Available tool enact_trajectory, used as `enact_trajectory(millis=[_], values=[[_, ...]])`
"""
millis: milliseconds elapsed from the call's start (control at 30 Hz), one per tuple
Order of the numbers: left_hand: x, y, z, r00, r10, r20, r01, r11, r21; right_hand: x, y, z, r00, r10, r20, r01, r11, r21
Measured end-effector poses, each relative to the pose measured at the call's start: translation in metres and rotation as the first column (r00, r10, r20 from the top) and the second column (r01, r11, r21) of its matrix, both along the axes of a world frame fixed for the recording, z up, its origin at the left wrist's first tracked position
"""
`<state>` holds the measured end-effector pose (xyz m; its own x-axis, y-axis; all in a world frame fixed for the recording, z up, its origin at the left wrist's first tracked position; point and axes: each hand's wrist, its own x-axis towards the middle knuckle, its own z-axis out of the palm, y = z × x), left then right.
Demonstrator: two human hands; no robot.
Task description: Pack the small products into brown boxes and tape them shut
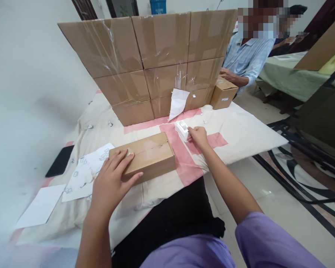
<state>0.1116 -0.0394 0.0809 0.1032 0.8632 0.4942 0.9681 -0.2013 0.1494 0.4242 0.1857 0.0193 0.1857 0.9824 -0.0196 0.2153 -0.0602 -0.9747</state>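
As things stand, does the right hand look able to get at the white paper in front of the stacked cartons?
Probably yes. The right hand, curled at the white dispenser, is near the white paper; only that low dispenser lies roughly between them, and reaching over it looks free.

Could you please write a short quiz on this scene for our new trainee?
1. True or false: the left hand lies on the near cardboard box.
2. What does the right hand touch with its fingers?
3. Where in the picture is the black flat object?
a) On the floor
b) Left of the drawn-on sheet
c) On top of the near cardboard box

Key: 1. True. 2. The white tape dispenser. 3. b.
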Motion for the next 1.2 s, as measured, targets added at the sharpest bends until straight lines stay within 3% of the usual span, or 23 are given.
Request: enact_trajectory(millis=[233, 533, 967, 1200], values=[[0.002, -0.002, 0.003, 1.000, 0.010, 0.006, -0.010, 1.000, -0.010, 0.001, -0.008, -0.015, 0.986, 0.017, -0.168, 0.000, 0.995, 0.104], [0.005, -0.004, 0.006, 1.000, 0.015, 0.008, -0.015, 1.000, -0.019, 0.007, -0.005, -0.019, 0.928, 0.074, -0.366, -0.063, 0.997, 0.043], [0.007, -0.006, 0.010, 0.999, 0.033, 0.031, -0.032, 0.999, -0.043, 0.008, -0.023, -0.006, 0.886, 0.052, -0.461, -0.069, 0.997, -0.021], [0.007, -0.006, 0.009, 0.998, 0.035, 0.045, -0.033, 0.999, -0.043, 0.005, -0.022, -0.010, 0.905, 0.064, -0.421, -0.074, 0.997, -0.008]])
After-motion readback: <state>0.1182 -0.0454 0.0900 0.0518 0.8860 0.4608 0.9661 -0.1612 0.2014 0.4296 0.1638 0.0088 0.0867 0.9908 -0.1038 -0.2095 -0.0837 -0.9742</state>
